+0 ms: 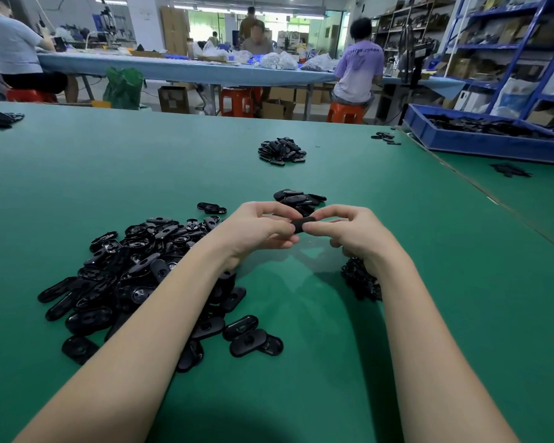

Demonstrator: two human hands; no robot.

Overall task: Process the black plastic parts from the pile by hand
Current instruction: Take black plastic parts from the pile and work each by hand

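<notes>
Two bare forearms reach over the green table (77, 174); the left hand (253, 231) and right hand (349, 231) pinch one small black oval plastic part (299, 226) by its ends, just above the table, beside the big pile of black plastic parts (135, 270). It looks light, stiff and smooth; gripping the rim seems safest.

Big pile (135, 270) of black plastic parts: glossy flat oval shells, many with round centre hole, heaped loosely on green surface (77, 174), left forearm crossing over it. Few strays (253, 337) at pile's near-right edge, lying flat, overlapping. One part (300, 226) right of pile, above surface, matte black, oval, pinched at both ends between left hand (256, 231) and right hand (352, 233). Small heap (298, 199) just beyond held part. Dark cluster (360, 279) under right wrist. Another heap (282, 151) well beyond pile.
</notes>
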